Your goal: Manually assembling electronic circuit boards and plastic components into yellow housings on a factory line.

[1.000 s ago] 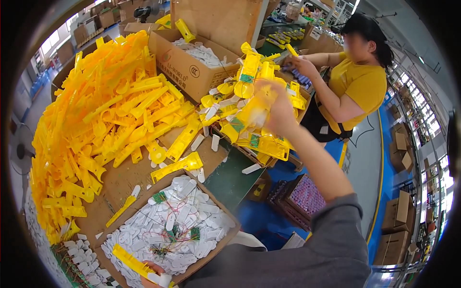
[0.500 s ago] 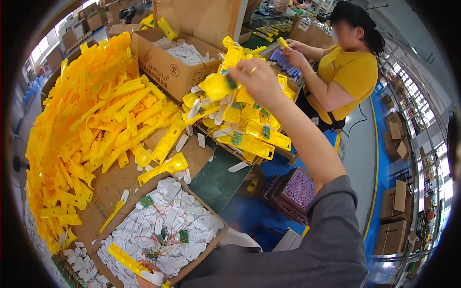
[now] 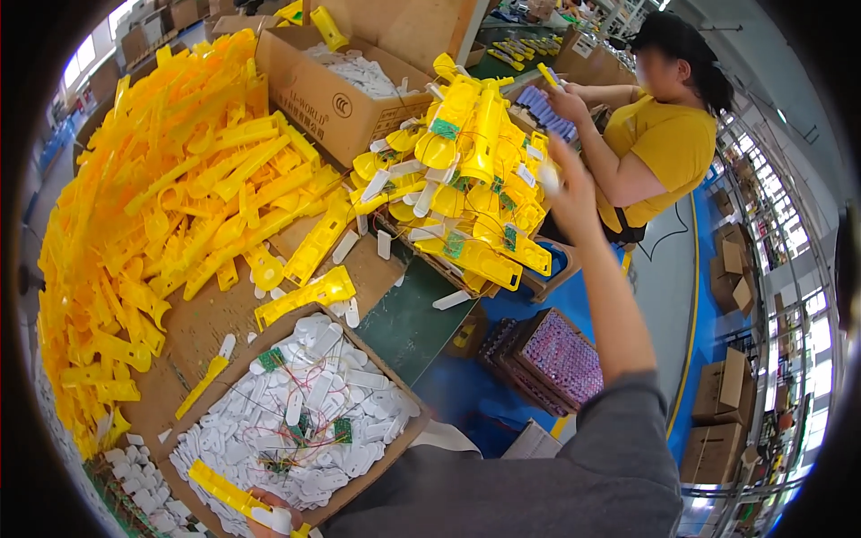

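At the lower left, my left hand [image 3: 269, 513] is closed around a long yellow plastic housing [image 3: 222, 489] with a white piece against it, over the near edge of a carton of white parts. My right hand [image 3: 574, 193] is raised at the right side of a heap of yellow housings [image 3: 480, 148] with green circuit boards [image 3: 455, 244] and thin wires. Motion smears its fingers. A blurred whitish spot shows by the fingertips; whether they hold anything is unclear. The carton [image 3: 381, 462] contains white plastic pieces [image 3: 341, 403], with several wired boards on top.
A big mound of yellow plastic parts [image 3: 170, 179] rises at the left. Behind it stands a carton [image 3: 314, 99] of white pieces. A co-worker [image 3: 659, 134] in a yellow shirt handles a yellow piece at the far right. Stacked trays [image 3: 560, 359] stand on the blue floor below.
My right hand has moved right and down from the heap; the yellow housing it held is no longer in it. My left hand keeps its yellow housing, nearly in place.
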The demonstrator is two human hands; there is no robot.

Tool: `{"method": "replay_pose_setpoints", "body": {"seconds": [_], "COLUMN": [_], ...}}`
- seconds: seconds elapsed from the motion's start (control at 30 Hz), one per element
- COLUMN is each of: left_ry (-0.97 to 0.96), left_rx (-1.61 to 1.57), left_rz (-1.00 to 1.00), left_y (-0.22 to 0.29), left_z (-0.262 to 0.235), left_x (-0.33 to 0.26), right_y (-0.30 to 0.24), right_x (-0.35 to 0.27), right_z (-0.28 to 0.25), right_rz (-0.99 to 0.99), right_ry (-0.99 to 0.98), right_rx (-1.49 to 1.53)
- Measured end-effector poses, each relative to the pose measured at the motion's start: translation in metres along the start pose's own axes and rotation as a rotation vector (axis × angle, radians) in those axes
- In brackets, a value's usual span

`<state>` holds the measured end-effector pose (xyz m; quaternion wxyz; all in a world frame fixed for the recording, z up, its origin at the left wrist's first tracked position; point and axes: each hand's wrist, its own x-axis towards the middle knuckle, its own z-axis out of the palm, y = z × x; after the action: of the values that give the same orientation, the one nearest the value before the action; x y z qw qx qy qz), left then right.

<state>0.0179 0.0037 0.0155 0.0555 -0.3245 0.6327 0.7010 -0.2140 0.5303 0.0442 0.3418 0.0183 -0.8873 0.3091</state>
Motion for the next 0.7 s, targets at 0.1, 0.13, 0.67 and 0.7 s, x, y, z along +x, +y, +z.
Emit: {"method": "replay_pose_setpoints", "body": {"seconds": [0.1,0.13,0.67,0.7], "left_ry": [-0.084,-0.091,-0.058,-0.085], "left_rx": [-0.2,-0.201,-0.09,-0.078], "left_rz": [0.077,0.074,0.025,0.038], "left_y": [-0.039,-0.038,-0.012,-0.015], "left_z": [-0.031,-0.028,0.004,0.0], "left_x": [0.037,0.04,-0.01,-0.006], "right_y": [-0.024,-0.031,-0.006,-0.016], "right_x": [-0.102,-0.12,-0.066,-0.069], "right_z": [0.011,0.019,0.064,0.061], "right_rz": [-0.055,-0.043,-0.385,-0.438], "right_ry": [-0.121,-0.177,-0.324,-0.291], "right_rx": [-0.333,-0.458,-0.498,-0.532]}}
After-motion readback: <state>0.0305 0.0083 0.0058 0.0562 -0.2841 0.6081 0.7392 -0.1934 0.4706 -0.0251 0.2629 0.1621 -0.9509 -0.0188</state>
